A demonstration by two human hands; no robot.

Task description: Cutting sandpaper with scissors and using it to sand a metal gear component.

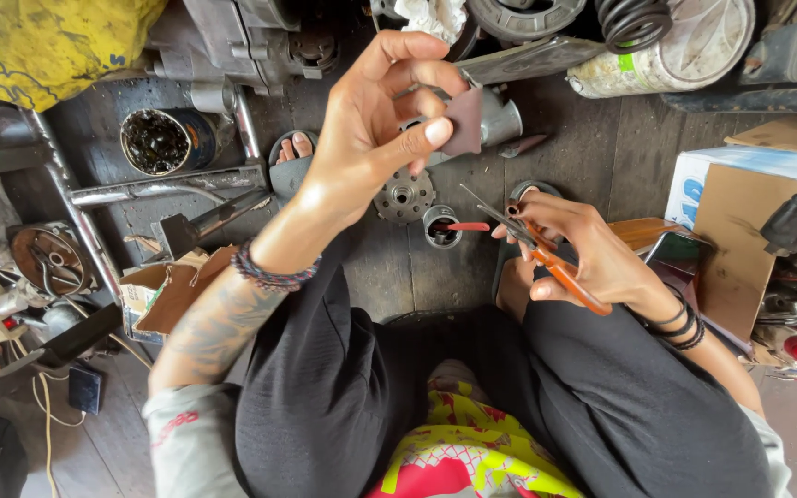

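Left hand (375,124) is raised in front of the body, fingers curled, thumb and forefinger pinching a small flat dark reddish-brown piece (463,120) (rubber or gasket sheet, cannot tell which) held up over the floor. Right hand (569,249) is lower, closed around the orange handles of a pair of scissors (532,244); the blades are parted and point up-left toward the piece but are not touching it.

Piece: roughly four-sided with straight edges, so it appears already cut to a rough outline. No hole or inner cut shows in it. Judged from this, trimming is part done; whether more edges are to be cut cannot be read here.

On the dark wooden floor (601,157) between the knees: a round toothed metal part (404,195), and just beside it a small metal cup (440,228) with a red-handled tool lying across it. Further left, a tin (160,140) of black grease and a hammer (197,226). Cardboard box (735,221) at the right.
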